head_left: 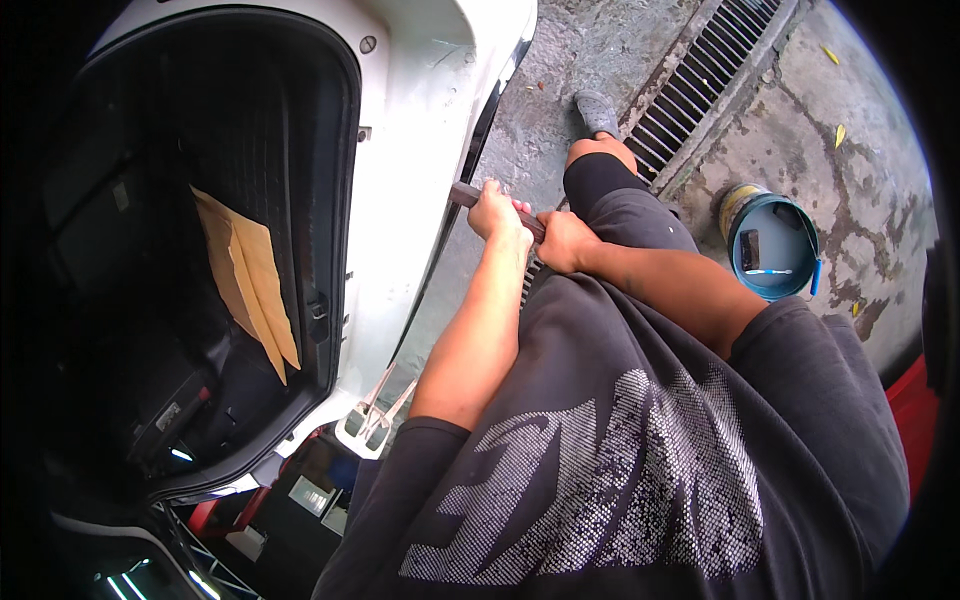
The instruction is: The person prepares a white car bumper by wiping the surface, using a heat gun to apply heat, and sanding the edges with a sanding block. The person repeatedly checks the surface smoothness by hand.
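Brown bar [463, 194], perhaps a tightly rolled cloth, sits just above the centre of the frame, gripped by both hands. Its long axis slants gently from upper left to lower right; the bare end points to the upper left, toward the white car body [402, 190], though I cannot tell whether they touch. The left hand [495, 215] has its fingers curled closed around the middle stretch; the right hand [567, 242] is closed over the lower-right end, some of its fingers hidden. Handling it well, I judge, calls for firm, even pressure from both fists, wrists in line with the bar, and the free end guided clear of the paintwork. Farther out, a brown sheet [250, 280] lies in the open boot at left. At right of the frame stands a bucket [728, 215] holding a dark block [750, 250] and a small brush [768, 272]; a drain grate [700, 80] runs along the upper right.
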`<move>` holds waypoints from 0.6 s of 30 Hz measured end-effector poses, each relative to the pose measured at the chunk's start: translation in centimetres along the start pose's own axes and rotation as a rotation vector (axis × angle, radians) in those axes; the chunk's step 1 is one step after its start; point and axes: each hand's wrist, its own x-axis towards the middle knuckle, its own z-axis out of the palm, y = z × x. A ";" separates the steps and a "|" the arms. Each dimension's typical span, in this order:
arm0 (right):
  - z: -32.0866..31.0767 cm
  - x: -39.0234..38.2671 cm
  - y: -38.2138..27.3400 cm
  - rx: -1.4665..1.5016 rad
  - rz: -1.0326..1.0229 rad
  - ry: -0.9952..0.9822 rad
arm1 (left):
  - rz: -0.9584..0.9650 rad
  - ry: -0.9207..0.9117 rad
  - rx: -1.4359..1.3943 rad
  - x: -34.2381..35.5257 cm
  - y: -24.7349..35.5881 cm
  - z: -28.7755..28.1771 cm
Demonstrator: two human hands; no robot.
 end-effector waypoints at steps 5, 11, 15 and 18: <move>0.1 1.2 0.3 -0.016 -0.008 -0.001 | -0.001 0.021 -0.004 0.4 0.7 0.5; -0.9 1.6 0.1 -0.066 -0.023 -0.028 | -0.025 -0.001 -0.011 0.4 1.2 1.0; -2.9 0.2 -0.5 -0.218 -0.091 -0.100 | -0.076 -0.165 -0.057 1.3 0.4 -1.4; -3.1 -0.5 0.7 -0.131 -0.120 -0.001 | -0.100 -0.253 -0.027 -0.8 0.8 -1.3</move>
